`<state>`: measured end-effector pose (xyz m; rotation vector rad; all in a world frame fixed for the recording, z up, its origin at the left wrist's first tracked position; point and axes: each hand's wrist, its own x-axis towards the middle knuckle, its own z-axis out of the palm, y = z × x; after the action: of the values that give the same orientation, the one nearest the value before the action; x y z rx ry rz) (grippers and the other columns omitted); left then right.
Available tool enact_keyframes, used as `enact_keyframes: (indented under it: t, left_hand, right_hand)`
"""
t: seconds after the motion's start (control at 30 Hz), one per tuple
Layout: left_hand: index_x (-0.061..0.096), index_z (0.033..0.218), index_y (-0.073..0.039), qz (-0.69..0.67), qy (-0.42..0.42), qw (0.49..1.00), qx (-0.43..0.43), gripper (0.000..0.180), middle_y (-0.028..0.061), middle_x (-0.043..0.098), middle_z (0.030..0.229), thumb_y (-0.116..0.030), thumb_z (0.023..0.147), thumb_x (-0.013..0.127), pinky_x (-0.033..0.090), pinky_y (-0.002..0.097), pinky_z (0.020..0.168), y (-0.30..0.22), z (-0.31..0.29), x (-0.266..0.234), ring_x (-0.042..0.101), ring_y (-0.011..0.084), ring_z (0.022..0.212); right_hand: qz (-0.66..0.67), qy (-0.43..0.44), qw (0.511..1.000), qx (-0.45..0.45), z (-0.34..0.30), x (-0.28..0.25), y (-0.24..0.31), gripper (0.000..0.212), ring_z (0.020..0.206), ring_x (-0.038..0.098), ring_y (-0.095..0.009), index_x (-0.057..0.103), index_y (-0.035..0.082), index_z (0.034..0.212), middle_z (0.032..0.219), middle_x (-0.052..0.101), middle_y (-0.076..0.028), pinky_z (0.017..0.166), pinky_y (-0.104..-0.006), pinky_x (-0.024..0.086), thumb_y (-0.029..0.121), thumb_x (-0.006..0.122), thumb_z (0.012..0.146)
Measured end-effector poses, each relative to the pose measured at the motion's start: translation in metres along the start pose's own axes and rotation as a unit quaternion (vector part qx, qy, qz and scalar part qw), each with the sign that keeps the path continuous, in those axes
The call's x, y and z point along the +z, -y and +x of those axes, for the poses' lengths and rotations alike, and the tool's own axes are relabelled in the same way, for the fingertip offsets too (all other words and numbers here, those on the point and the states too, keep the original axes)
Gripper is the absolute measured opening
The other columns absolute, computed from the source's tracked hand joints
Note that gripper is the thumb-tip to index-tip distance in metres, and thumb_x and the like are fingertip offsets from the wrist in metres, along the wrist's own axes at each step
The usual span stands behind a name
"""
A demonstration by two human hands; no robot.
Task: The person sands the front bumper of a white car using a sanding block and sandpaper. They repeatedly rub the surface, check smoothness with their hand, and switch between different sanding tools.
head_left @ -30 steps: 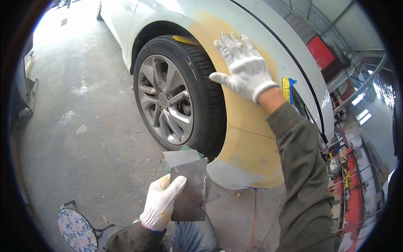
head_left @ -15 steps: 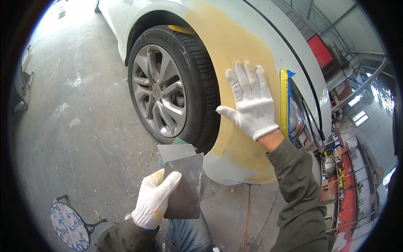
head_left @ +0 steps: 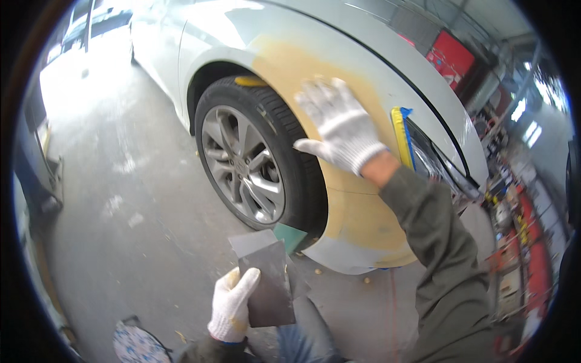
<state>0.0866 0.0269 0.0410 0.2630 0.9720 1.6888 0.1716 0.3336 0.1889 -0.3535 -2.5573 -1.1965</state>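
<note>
In a white knit glove, my left hand (head_left: 233,302) pinches a few thin, stiff rectangular sheets (head_left: 269,287), thumb across the front one. The front sheet is dark grey; a lighter grey one shows behind it. A green sheet (head_left: 289,237) sticks out on the far side, partly hidden. My right hand (head_left: 342,124), gloved too, lies with fingers stretched out over the white car's front fender (head_left: 357,212). A large patch of tan filler covers that fender around the wheel arch. My right fingertips are somewhat blurred.
The wheel (head_left: 242,163) stands left of my right hand, with a yellow strip (head_left: 249,81) above its tire. Yellow and blue masking tape (head_left: 402,138) edges the headlight. At lower left sits a round patterned stool seat (head_left: 139,345). Red shelving (head_left: 532,242) with clutter is at right.
My right hand has slid up and left along the filler patch, still flat. My left hand keeps its hold on the sheets. The whole view has shifted and tilted.
</note>
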Motion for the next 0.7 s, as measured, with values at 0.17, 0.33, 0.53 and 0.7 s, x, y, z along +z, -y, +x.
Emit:
enact_keyframes:
  t: [0.17,0.33,0.53,0.7]
  left_hand:
    - [0.066,0.114,0.005,0.025,-0.030,0.999,0.031,0.025,0.0090,0.072,0.101,-0.013,0.097,0.064,0.052,0.0288,0.082,0.000,0.003,-0.004,0.068,0.0166,0.087]
    - [0.065,0.114,0.005,0.014,0.000,1.000,0.026,0.024,0.0107,0.072,0.104,-0.012,0.097,0.063,0.053,0.0297,0.083,0.011,0.010,0.007,0.069,0.0189,0.090]
    - [0.063,0.118,0.007,0.048,0.022,0.998,0.019,0.031,0.0118,0.070,0.108,-0.018,0.099,0.060,0.052,0.0316,0.087,0.016,0.013,0.007,0.067,0.0197,0.095]
    - [0.063,0.120,0.006,0.054,0.033,0.998,0.023,0.033,0.0114,0.070,0.109,-0.019,0.100,0.059,0.052,0.0319,0.089,0.015,0.010,0.007,0.067,0.0199,0.096]
  right_hand:
    - [0.012,0.025,0.999,0.031,0.067,0.010,0.003,0.084,0.151,0.025,-0.028,0.038,0.007,0.154,0.162,0.032,-0.013,0.124,-0.0436,0.015,0.067,0.044,0.095]
    - [0.031,0.012,0.998,0.061,0.018,0.007,0.002,0.087,0.151,0.026,-0.031,0.038,0.008,0.154,0.162,0.031,-0.013,0.125,-0.0461,0.012,0.069,0.047,0.092]
    - [0.057,-0.015,0.997,0.055,-0.034,-0.005,0.013,0.090,0.151,0.026,-0.030,0.041,0.007,0.152,0.161,0.033,-0.013,0.126,-0.0472,0.013,0.069,0.051,0.088]
    - [0.096,-0.026,0.992,0.071,-0.065,-0.007,0.019,0.090,0.150,0.028,-0.030,0.043,0.010,0.152,0.159,0.036,-0.012,0.125,-0.0471,0.016,0.068,0.057,0.084]
